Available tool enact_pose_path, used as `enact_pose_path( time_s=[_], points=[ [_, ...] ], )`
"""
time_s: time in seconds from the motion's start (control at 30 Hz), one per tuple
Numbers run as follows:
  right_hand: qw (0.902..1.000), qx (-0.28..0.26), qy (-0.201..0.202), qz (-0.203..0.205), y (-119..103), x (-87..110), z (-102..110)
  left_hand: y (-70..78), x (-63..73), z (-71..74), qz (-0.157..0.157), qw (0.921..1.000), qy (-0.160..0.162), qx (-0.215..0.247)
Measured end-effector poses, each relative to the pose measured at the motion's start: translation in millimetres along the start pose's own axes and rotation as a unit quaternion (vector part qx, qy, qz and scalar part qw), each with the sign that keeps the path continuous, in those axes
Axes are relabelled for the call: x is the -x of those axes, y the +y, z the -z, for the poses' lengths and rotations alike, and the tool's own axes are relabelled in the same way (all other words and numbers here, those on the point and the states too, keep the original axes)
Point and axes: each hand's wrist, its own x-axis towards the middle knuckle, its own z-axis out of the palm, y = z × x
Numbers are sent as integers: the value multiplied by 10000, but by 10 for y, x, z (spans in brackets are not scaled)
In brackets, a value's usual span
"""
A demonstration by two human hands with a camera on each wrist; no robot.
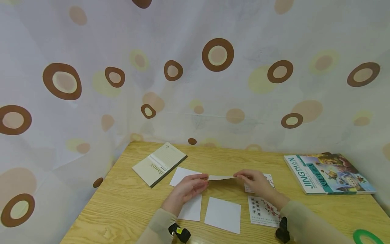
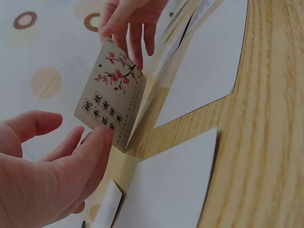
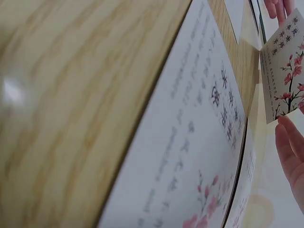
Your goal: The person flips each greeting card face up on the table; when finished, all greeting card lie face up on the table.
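A thin card (image 1: 220, 177) is held up over the table between both hands. Its face, seen in the left wrist view, carries pink blossom branches and black Chinese characters (image 2: 111, 90). My right hand (image 1: 259, 184) pinches one corner between thumb and fingers. At the opposite end, the fingertips of my left hand (image 1: 189, 188) touch the card's edge, while the left thumb (image 2: 47, 122) stands away from it. Below lie blank white cards: one at the back left (image 1: 180, 174), one under the left wrist (image 1: 191, 209) and one in the middle (image 1: 223, 215).
Two blossom-printed cards lie on the right, a front one (image 1: 262, 211) and a back one (image 1: 269, 178) partly hidden by the right hand. A Gambit notebook (image 1: 159, 164) sits back left, a colourful book (image 1: 330, 174) back right. A green ring (image 1: 367, 234) shows at the front right. Patterned curtain (image 1: 195, 67) encloses the table.
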Motion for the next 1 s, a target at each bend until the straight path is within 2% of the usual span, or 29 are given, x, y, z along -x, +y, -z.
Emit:
enact_pose_path(
  time_s=[0.2,0.4,0.57,1.0],
  points=[
    [9972,-529,344,-410,-37,-4,-1,-20,9,-10,26,9997,20,-223],
    [9888,-1017,688,-854,-73,-23,6,-17,10,-23,-40,9996,6,-273],
    [9837,-1162,814,-1100,-98,-34,-5,-13,13,-20,-60,9996,29,-276],
    [9672,-1545,1044,-1726,-134,-106,-20,19,14,-1,-104,9998,-167,-93]
  ],
)
